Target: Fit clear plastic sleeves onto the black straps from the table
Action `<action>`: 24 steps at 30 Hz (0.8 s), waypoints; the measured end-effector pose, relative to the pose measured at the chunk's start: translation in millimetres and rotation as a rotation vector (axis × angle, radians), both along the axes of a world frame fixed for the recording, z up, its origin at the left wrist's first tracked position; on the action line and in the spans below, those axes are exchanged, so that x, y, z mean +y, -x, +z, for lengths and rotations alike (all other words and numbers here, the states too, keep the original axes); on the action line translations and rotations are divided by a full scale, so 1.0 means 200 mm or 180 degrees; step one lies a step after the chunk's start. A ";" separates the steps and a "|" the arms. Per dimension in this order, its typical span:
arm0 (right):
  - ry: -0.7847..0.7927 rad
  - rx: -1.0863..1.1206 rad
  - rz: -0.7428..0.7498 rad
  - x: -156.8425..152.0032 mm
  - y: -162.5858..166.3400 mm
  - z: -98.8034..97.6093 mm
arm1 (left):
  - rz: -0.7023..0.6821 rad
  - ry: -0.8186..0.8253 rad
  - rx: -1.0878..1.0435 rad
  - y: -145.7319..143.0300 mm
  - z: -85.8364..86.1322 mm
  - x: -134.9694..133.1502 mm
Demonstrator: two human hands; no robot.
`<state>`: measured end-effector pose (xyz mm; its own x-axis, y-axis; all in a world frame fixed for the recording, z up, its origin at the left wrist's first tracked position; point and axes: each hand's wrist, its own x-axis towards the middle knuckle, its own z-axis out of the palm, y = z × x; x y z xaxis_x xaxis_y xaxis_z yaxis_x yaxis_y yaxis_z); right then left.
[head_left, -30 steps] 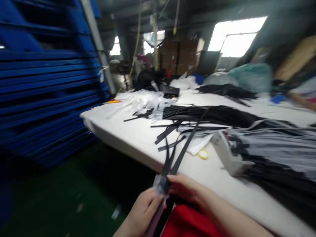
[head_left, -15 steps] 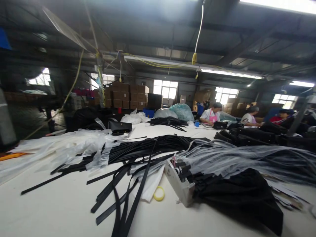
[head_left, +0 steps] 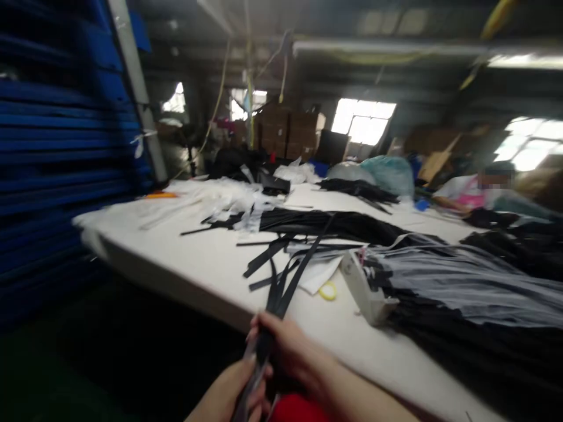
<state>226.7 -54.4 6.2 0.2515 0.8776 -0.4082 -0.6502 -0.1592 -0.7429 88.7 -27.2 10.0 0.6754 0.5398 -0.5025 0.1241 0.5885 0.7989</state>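
Note:
My right hand [head_left: 288,351] is closed round a bundle of long black straps [head_left: 281,293] just off the front edge of the white table [head_left: 197,264]. Lower down, my left hand [head_left: 233,395] grips the same bundle, where a clear sleeve seems to cover it. The straps run from my hands up across the table to a big pile of black straps [head_left: 334,225]. Something red [head_left: 299,410] lies under my hands. The picture is blurred by motion.
A white box [head_left: 365,287], a yellow tape ring [head_left: 328,291] and straps in clear bags [head_left: 461,281] lie to the right. Clear plastic bags [head_left: 229,199] lie at the far left. Blue pallets [head_left: 53,164] stand left. A seated person [head_left: 466,190] works at the far right.
The view swung up to the room half a second ago and has dropped back to my hands. Both hands still hold the strap bundle.

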 end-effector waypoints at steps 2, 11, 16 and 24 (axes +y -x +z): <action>-0.0082 0.0569 -0.0222 -0.01 -0.09 0.09 | -0.0434 0.0208 -0.0265 0.07 -0.04 -0.03; -0.0776 0.1234 -0.0135 0.10 -0.35 0.18 | -0.1171 0.0170 -0.0786 0.10 -0.13 -0.02; -0.0723 0.0860 -0.0102 0.13 -0.10 0.14 | -0.0614 -0.0080 -0.0828 0.01 -0.12 0.00; -0.0498 0.0436 0.0168 0.09 0.03 0.05 | -0.0866 0.0907 -0.1353 0.10 -0.14 0.03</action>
